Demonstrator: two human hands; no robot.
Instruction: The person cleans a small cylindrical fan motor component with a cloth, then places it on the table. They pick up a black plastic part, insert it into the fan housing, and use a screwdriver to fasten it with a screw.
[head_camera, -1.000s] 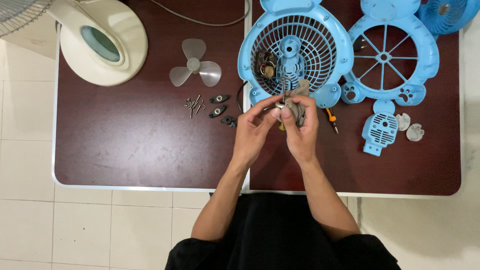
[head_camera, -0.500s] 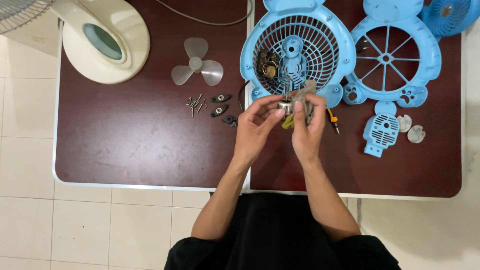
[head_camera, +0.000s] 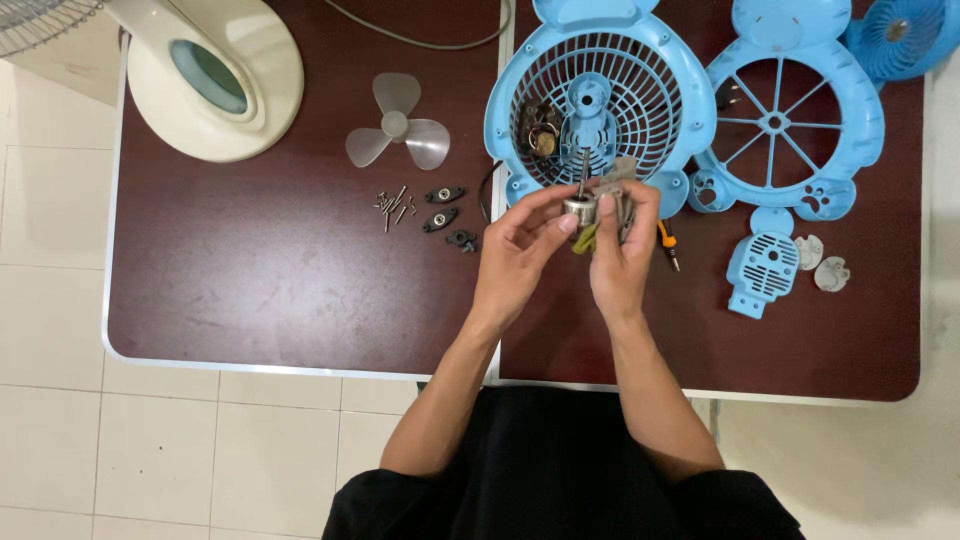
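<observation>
Centre frame, above the maroon table (head_camera: 300, 300): small fan motor (head_camera: 590, 205) pinched between left hand (head_camera: 515, 250) and right hand (head_camera: 620, 255) — fingers of both closed on it, shaft pointing up-frame toward blue fan grille (head_camera: 600, 100). Best kept steady by the casing, not the shaft — loose screws (head_camera: 395, 205) left of centre, clear propeller (head_camera: 398, 130) above them.

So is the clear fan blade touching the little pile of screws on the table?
Apart. The head view shows the clear three-blade propeller lying above the screws, with a plain strip of bare dark table between them.
</observation>
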